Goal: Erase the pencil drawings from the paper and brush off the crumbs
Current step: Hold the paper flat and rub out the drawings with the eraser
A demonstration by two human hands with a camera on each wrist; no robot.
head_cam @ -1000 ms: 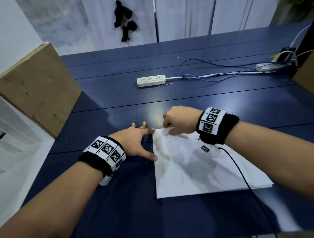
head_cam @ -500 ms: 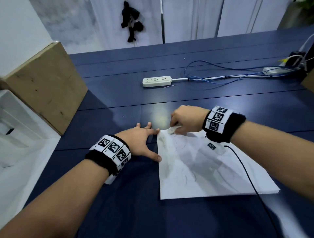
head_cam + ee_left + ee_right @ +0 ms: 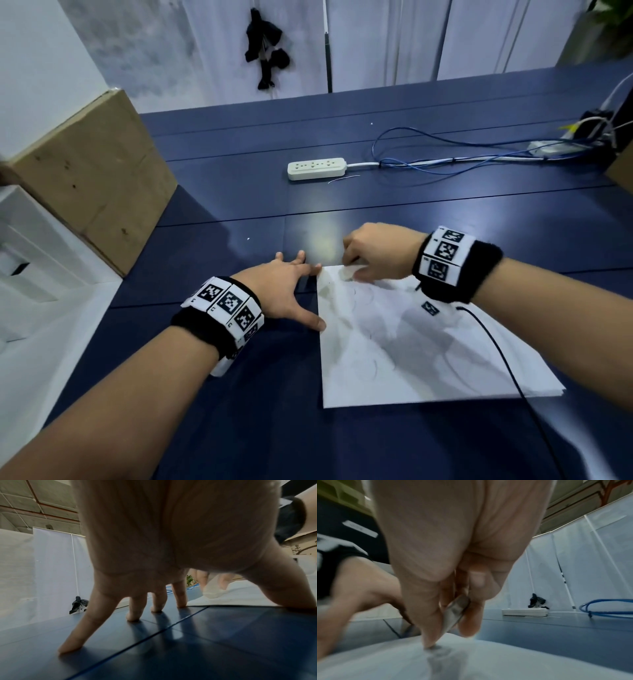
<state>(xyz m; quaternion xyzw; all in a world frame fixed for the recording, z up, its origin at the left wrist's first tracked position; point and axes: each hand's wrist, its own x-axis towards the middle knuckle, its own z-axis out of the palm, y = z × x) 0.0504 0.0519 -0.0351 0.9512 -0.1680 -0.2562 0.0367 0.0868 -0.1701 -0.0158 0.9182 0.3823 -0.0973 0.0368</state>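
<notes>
A white sheet of paper (image 3: 411, 346) with faint pencil lines and grey smudges lies on the dark blue table (image 3: 239, 411). My right hand (image 3: 373, 253) pinches a white eraser (image 3: 347, 272) at the paper's far left corner; the eraser (image 3: 212, 591) touches the sheet, and it also shows between thumb and fingers in the right wrist view (image 3: 455, 614). My left hand (image 3: 287, 291) is spread flat beside the paper's left edge, fingertips (image 3: 70, 647) on the table, thumb and forefinger touching the edge.
A white power strip (image 3: 317, 168) with blue and white cables (image 3: 445, 161) lies farther back. A cardboard box (image 3: 92, 178) stands at the left, white shelving (image 3: 30, 257) beside it. A thin black cable (image 3: 507, 370) runs from my right wrist over the paper.
The right hand with the eraser has rubbed back and forth at the paper's far left corner. The left hand keeps its place on the paper's edge. The camera view has shifted slightly.
</notes>
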